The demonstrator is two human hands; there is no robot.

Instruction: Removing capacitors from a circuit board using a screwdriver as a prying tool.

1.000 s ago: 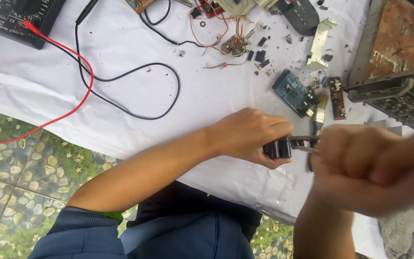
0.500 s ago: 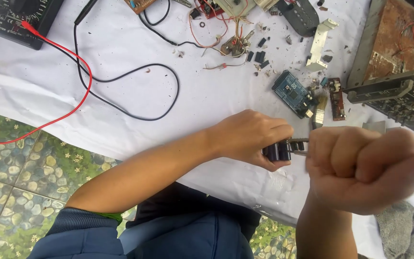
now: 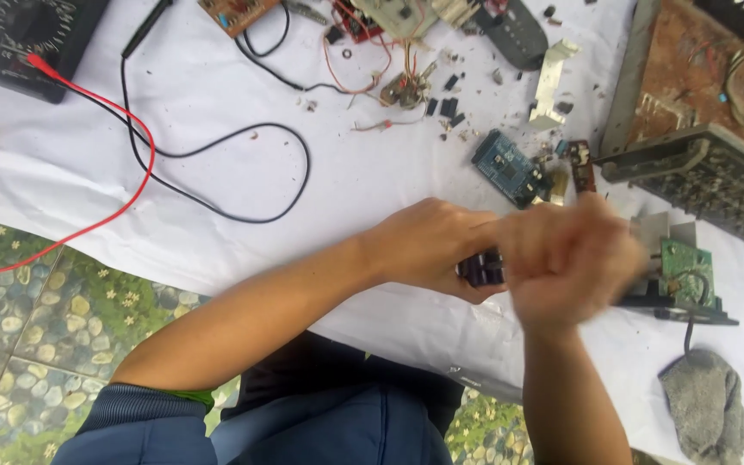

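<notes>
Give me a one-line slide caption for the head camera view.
Left hand grips a small dark cylindrical part, blurred right hand alongside, over a white cloth strewn with circuit boards.

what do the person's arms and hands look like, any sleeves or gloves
Both hands are bare, with no gloves, rings or watch visible. The left hand leads to a bare forearm, with a dark blue sleeve pushed up near the elbow and a thin green edge showing at its cuff. The right hand is motion-blurred; its forearm is bare as far as the picture shows, with no sleeve in view.

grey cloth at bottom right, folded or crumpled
Crumpled. The grey cloth lies bunched in a loose lump on the white sheet, with no flat folded edges.
</notes>
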